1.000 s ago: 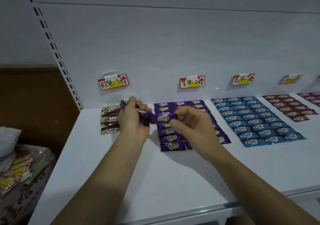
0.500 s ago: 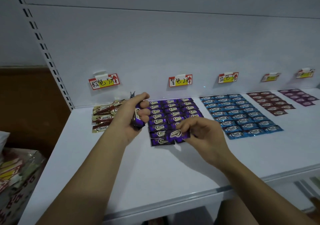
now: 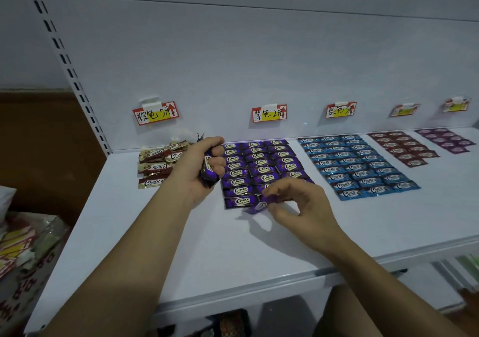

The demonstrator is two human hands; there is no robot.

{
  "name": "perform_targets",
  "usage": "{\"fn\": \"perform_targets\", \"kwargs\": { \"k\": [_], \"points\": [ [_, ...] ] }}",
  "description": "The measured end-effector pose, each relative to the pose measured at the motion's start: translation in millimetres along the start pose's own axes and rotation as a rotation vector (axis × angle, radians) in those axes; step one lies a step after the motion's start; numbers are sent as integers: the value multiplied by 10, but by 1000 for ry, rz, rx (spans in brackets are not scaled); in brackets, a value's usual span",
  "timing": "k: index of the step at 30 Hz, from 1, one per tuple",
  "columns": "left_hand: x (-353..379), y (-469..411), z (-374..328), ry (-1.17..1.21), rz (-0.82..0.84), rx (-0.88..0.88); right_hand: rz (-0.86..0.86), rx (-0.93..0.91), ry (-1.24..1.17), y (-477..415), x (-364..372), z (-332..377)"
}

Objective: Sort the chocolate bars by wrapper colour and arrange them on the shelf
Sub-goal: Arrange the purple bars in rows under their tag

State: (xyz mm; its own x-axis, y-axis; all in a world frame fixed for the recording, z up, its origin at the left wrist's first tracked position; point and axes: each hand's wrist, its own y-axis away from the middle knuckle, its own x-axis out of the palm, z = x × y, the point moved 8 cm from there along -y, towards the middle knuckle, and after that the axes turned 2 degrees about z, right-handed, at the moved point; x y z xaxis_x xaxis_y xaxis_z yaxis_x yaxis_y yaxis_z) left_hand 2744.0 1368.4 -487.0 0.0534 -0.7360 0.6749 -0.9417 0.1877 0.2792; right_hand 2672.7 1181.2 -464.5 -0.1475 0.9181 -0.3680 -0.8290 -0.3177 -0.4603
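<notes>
One purple bar (image 3: 260,205), pinched in the right hand (image 3: 303,207), has come down from mid-air to just over the shelf (image 3: 233,253), at the 6 o'clock edge of the purple block (image 3: 261,165). Placement is judged imminent. At the block's 9 o'clock, the left hand (image 3: 197,170) grips a spare purple bundle (image 3: 208,168).

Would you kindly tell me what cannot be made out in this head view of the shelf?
Head view:
- Number of purple bars in the left hand: its fingers cover the bundle.
- Print on the single purple bar the right hand pinches: motion blur.
- Writing on the two far-right labels: too small, blurred.
- The box at left: cut off by the edge.
</notes>
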Motion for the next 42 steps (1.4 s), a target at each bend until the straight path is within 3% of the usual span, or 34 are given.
{"fn": "perform_targets", "kwargs": {
  "k": [3,6,8,14,30,36,42],
  "points": [
    [3,0,6,-8,-5,2,-15,-155,204,-39,9,185],
    [10,10,7,4,-3,0,178,-316,513,-6,286,219],
    [14,15,14,15,4,-6,293,-322,606,45,435,88],
    [14,0,48,19,17,-19,245,-82,422,29,296,-121],
    [45,22,85,42,15,-33,209,-124,500,-11,344,-142],
    [53,8,128,200,-13,-36,210,-119,506,-22,350,-156],
    [100,45,147,279,-79,45,10,-5,189,-266,252,104]
  ]
}}
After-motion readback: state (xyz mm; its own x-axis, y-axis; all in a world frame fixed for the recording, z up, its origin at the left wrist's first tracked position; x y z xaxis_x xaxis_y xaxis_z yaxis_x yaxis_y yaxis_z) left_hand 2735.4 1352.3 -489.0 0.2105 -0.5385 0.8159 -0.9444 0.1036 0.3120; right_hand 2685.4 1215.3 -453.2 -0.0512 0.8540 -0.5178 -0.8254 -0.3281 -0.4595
